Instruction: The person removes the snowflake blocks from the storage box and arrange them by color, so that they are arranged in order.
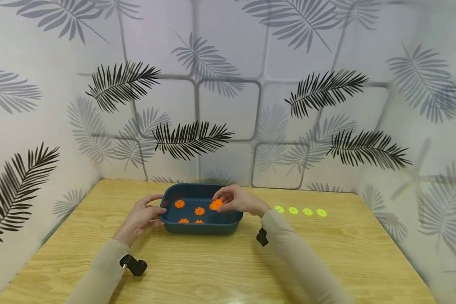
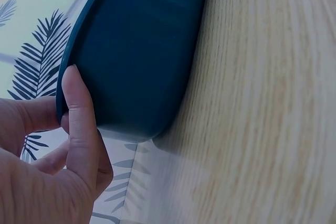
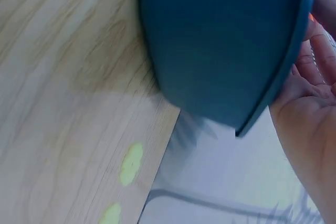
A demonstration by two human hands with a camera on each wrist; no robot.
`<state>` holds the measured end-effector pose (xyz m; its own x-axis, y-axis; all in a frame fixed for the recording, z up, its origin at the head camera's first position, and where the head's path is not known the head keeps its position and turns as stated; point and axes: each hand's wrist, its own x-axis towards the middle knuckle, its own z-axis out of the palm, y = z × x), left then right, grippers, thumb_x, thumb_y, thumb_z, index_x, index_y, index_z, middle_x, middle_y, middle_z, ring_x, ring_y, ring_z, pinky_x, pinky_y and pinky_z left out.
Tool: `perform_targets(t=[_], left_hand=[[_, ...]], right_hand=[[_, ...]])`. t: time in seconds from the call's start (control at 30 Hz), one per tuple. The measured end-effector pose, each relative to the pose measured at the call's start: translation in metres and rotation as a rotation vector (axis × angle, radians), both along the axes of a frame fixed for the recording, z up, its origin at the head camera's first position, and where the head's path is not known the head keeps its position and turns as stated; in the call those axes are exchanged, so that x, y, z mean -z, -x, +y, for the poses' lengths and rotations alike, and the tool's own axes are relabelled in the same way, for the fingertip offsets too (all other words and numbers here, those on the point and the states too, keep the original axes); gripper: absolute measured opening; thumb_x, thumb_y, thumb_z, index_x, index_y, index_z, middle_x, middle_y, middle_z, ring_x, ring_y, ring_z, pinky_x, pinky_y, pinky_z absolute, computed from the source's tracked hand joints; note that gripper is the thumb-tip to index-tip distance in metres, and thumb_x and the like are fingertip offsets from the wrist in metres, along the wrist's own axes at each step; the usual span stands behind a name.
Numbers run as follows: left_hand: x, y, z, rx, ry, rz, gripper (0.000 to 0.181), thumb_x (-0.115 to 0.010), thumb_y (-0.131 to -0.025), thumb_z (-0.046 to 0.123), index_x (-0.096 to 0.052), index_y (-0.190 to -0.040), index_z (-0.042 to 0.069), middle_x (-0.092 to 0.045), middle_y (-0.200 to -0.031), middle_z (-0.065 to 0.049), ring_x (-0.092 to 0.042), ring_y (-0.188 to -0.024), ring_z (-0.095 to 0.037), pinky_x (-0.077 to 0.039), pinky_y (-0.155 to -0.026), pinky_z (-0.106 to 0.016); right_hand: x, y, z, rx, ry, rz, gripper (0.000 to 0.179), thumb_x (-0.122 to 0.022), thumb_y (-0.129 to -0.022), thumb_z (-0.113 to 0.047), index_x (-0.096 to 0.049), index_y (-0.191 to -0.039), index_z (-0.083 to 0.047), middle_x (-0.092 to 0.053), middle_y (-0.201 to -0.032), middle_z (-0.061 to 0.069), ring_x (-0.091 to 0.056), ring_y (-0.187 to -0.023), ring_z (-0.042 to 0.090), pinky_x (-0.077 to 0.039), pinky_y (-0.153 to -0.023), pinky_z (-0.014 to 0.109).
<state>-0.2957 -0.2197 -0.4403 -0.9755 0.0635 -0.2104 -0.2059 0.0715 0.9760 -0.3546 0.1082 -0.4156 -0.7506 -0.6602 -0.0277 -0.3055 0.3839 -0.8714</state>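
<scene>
A dark blue plastic basin (image 1: 201, 229) stands on the wooden table in the head view. My left hand (image 1: 139, 217) grips its left rim, thumb on the inner side; in the left wrist view the fingers (image 2: 81, 124) lie against the outer wall. Over the basin's right part, my right hand (image 1: 237, 200) pinches an orange flower-shaped disc (image 1: 216, 205) between thumb and fingers. Several like it lie inside, among them an orange disc (image 1: 180, 204) at the left and another disc (image 1: 199, 211) in the middle. In the right wrist view the basin wall hides most of the right fingertips.
To the right of the basin, several yellow-green flower discs (image 1: 293, 210) lie in a row on the wooden table (image 1: 213, 270). Behind the table's back edge rises a wall (image 1: 228, 109) with a leaf pattern. Each wrist wears a small black camera (image 1: 137, 267).
</scene>
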Motion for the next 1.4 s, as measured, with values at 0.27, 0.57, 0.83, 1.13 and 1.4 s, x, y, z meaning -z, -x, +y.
perform_targets(t=[0.27,0.57,0.83,1.13,1.4], left_hand=[[0.001,0.001,-0.002,0.002,-0.009,-0.014,0.062,-0.061,-0.095,0.007,-0.035,-0.151,0.014,-0.064,-0.106,-0.014,-0.068,-0.081,-0.019,-0.061,-0.069,-0.031],[0.001,0.003,0.000,0.013,-0.010,-0.009,0.064,-0.059,-0.096,0.006,-0.032,-0.153,0.018,-0.063,-0.110,-0.018,-0.068,-0.080,-0.020,-0.060,-0.064,-0.028],[0.001,0.002,0.001,0.028,-0.005,-0.004,0.065,-0.060,-0.096,0.007,-0.032,-0.153,0.018,-0.062,-0.110,-0.017,-0.069,-0.081,-0.020,-0.061,-0.066,-0.030],[0.000,0.003,-0.001,0.022,-0.009,0.011,0.064,-0.060,-0.096,0.007,-0.032,-0.153,0.016,-0.063,-0.106,-0.014,-0.068,-0.079,-0.019,-0.061,-0.064,-0.029],[0.001,0.003,-0.001,0.018,-0.003,0.008,0.064,-0.060,-0.096,0.006,-0.032,-0.153,0.015,-0.064,-0.106,-0.015,-0.068,-0.078,-0.019,-0.061,-0.064,-0.030]], right_hand=[[-0.003,-0.003,0.022,0.066,0.028,0.007,0.035,-0.075,-0.087,-0.013,-0.067,-0.120,-0.011,-0.068,-0.111,0.006,-0.065,-0.099,0.018,-0.058,-0.075,0.040],[-0.004,-0.004,0.044,0.095,0.062,0.021,0.034,-0.075,-0.087,-0.009,-0.066,-0.120,-0.008,-0.068,-0.101,0.007,-0.063,-0.081,0.024,-0.057,-0.075,0.051],[0.003,-0.002,0.064,0.138,0.089,-0.029,0.037,-0.074,-0.087,-0.010,-0.064,-0.122,-0.004,-0.068,-0.105,0.010,-0.061,-0.080,0.033,-0.056,-0.072,0.050],[0.008,-0.002,0.078,0.176,0.078,-0.015,0.039,-0.072,-0.089,-0.008,-0.062,-0.126,-0.003,-0.069,-0.105,0.011,-0.057,-0.092,0.053,-0.056,-0.074,0.051],[0.017,-0.002,0.086,0.207,0.043,-0.016,0.035,-0.074,-0.087,-0.009,-0.064,-0.120,-0.007,-0.066,-0.104,0.014,-0.061,-0.079,0.031,-0.056,-0.072,0.048]])
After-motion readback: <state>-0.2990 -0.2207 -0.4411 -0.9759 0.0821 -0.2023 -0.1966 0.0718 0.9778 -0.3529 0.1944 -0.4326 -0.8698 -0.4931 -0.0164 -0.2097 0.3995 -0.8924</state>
